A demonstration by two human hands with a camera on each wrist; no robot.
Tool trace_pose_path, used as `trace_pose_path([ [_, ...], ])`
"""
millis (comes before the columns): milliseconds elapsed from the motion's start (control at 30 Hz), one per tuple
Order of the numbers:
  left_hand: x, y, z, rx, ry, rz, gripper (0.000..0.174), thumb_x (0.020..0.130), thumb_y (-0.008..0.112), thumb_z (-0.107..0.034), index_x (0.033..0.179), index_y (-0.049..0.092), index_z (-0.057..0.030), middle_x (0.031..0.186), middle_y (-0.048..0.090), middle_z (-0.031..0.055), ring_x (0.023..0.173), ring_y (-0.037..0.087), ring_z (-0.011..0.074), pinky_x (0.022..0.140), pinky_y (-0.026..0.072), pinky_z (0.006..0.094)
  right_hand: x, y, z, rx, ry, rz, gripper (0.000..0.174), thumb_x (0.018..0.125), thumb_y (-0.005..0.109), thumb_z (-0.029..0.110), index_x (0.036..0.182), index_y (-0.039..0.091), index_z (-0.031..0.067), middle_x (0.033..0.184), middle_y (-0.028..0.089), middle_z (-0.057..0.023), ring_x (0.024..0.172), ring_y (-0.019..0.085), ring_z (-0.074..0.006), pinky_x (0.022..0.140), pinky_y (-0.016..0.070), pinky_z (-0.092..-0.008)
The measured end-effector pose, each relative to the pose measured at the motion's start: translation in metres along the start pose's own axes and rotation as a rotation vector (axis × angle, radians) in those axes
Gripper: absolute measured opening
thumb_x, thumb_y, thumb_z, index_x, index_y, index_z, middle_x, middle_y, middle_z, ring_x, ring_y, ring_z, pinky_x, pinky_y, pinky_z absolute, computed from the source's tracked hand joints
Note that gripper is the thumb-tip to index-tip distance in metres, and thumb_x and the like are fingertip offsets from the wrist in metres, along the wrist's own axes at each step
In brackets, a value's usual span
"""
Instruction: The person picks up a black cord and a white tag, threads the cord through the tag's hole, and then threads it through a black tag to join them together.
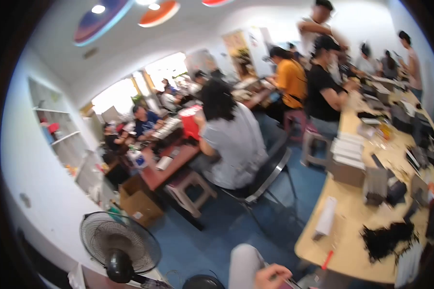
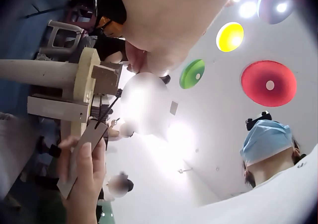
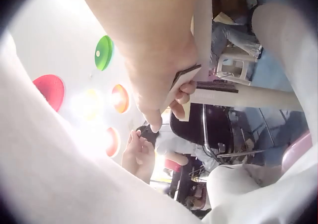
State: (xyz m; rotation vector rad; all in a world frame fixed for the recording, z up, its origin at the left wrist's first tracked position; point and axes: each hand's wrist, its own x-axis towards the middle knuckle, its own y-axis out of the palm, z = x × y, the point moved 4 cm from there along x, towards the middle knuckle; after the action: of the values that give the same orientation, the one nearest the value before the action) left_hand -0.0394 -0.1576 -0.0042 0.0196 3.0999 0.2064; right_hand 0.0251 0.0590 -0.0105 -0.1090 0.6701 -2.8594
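Note:
My right hand (image 3: 159,55) grips a flat, light grey strip (image 2: 82,159) with a dark edge, its thumb laid along the strip. A thin black strand (image 2: 110,106), knotted partway, runs up from the strip's end. My left hand (image 3: 139,157) is close by, fingers bent, thumb and forefinger pinching a small dark end. At the bottom of the head view only part of the left hand (image 1: 272,277) shows, near the light-clad knee (image 1: 246,262); the right hand is out of that frame.
At right a pale wooden table (image 1: 308,241) bears a white box (image 1: 326,216), a heap of black strands (image 1: 388,238) and stacked boxes (image 1: 347,151). A fan (image 1: 120,245) stands lower left. People sit at tables beyond, one on a black chair (image 1: 270,176).

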Motion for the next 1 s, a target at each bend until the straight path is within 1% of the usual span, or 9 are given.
trace_pose_path([
  [33, 0.006, -0.002, -0.008, 0.257, 0.057, -0.015, 0.014, 0.083, 0.068, -0.009, 0.094, 0.063, -0.0022, 0.084, 0.063, 0.004, 0.079, 0.06, 0.0131, 0.076, 0.0472, 0.0268, 0.0, -0.005, -0.003, 0.001, -0.033, -0.014, 0.046, 0.076, 0.068, 0.011, 0.12, 0.056, 0.0041, 0.116, 0.06, -0.0205, 0.107, 0.059, -0.0356, 0.092, 0.0462, -0.039],
  [100, 0.006, 0.0, -0.002, 0.13, 0.02, 0.037, 0.011, 0.084, 0.067, -0.004, 0.093, 0.063, -0.0011, 0.081, 0.065, 0.0038, 0.073, 0.06, 0.0096, 0.069, 0.0483, 0.0227, -0.006, -0.02, -0.009, -0.047, 0.027, -0.01, 0.048, 0.076, 0.067, 0.013, 0.122, 0.056, 0.0064, 0.118, 0.059, -0.0209, 0.11, 0.058, -0.0346, 0.094, 0.0453, -0.04],
  [133, 0.005, 0.007, 0.002, 0.005, -0.031, 0.057, 0.009, 0.085, 0.066, -0.003, 0.093, 0.062, -0.0007, 0.083, 0.065, 0.0044, 0.074, 0.061, 0.0093, 0.068, 0.0485, 0.0218, 0.003, -0.028, 0.008, -0.035, -0.229, -0.203, 0.027, 0.081, 0.062, 0.013, 0.105, 0.063, 0.0014, 0.076, 0.059, -0.0122, 0.062, 0.058, -0.0259, 0.056, 0.0456, -0.0296],
  [200, 0.0, 0.021, 0.005, -0.049, -0.037, 0.073, 0.008, 0.087, 0.063, -0.001, 0.093, 0.058, -0.0012, 0.081, 0.064, 0.0065, 0.071, 0.06, 0.0098, 0.065, 0.0505, 0.0226, -0.011, -0.047, -0.005, -0.04, 0.017, -0.008, 0.034, 0.081, 0.057, 0.01, 0.115, 0.059, 0.0028, 0.087, 0.06, -0.0179, 0.072, 0.058, -0.0348, 0.065, 0.0477, -0.0339],
  [600, 0.011, 0.091, 0.01, -0.231, -0.133, 0.172, 0.009, 0.087, 0.059, 0.004, 0.096, 0.055, 0.0021, 0.089, 0.064, 0.0107, 0.081, 0.064, 0.0142, 0.076, 0.0539, 0.0278, -0.04, -0.092, -0.029, -0.027, 0.124, -0.309, 0.035, 0.079, 0.067, 0.001, 0.113, 0.062, 0.0014, 0.093, 0.064, -0.0116, 0.082, 0.063, -0.0209, 0.073, 0.0498, -0.029],
  [733, 0.014, 0.126, 0.009, -0.259, -0.074, 0.274, 0.009, 0.087, 0.058, 0.004, 0.095, 0.054, 0.0012, 0.09, 0.064, 0.0104, 0.081, 0.063, 0.014, 0.077, 0.0535, 0.0274, -0.055, -0.11, -0.039, 0.137, 0.193, -0.431, 0.019, 0.082, 0.064, -0.001, 0.101, 0.064, -0.001, 0.087, 0.064, -0.0076, 0.077, 0.063, -0.0146, 0.07, 0.0506, -0.0249],
  [800, 0.016, 0.132, 0.006, -0.291, -0.088, 0.248, 0.01, 0.087, 0.058, 0.004, 0.097, 0.056, 0.0019, 0.09, 0.064, 0.0098, 0.082, 0.063, 0.0134, 0.077, 0.0527, 0.0261, -0.064, -0.105, -0.05, 0.645, 0.416, -0.367, 0.014, 0.083, 0.064, -0.001, 0.096, 0.064, -0.0024, 0.084, 0.064, -0.006, 0.069, 0.063, -0.0131, 0.066, 0.0505, -0.0248],
  [933, 0.015, 0.135, 0.003, 0.009, -0.054, 0.545, 0.024, 0.086, 0.062, 0.002, 0.11, 0.06, 0.001, 0.085, 0.063, 0.0062, 0.073, 0.06, 0.0121, 0.069, 0.0487, 0.0235, -0.062, -0.106, -0.036, 0.601, 0.349, -0.222, 0.016, 0.083, 0.064, 0.0, 0.099, 0.064, -0.0029, 0.082, 0.064, -0.0063, 0.064, 0.063, -0.0131, 0.065, 0.0504, -0.0243],
  [1000, 0.009, 0.148, -0.024, 0.387, 0.124, 0.924, 0.027, 0.082, 0.067, -0.002, 0.109, 0.065, -0.005, 0.079, 0.062, 0.0061, 0.068, 0.058, 0.0153, 0.063, 0.0457, 0.0246, -0.051, -0.111, -0.022, 0.292, 0.279, -0.017, 0.019, 0.084, 0.065, 0.002, 0.102, 0.064, -0.002, 0.084, 0.067, -0.008, 0.066, 0.064, -0.0137, 0.065, 0.0505, -0.0245],
])
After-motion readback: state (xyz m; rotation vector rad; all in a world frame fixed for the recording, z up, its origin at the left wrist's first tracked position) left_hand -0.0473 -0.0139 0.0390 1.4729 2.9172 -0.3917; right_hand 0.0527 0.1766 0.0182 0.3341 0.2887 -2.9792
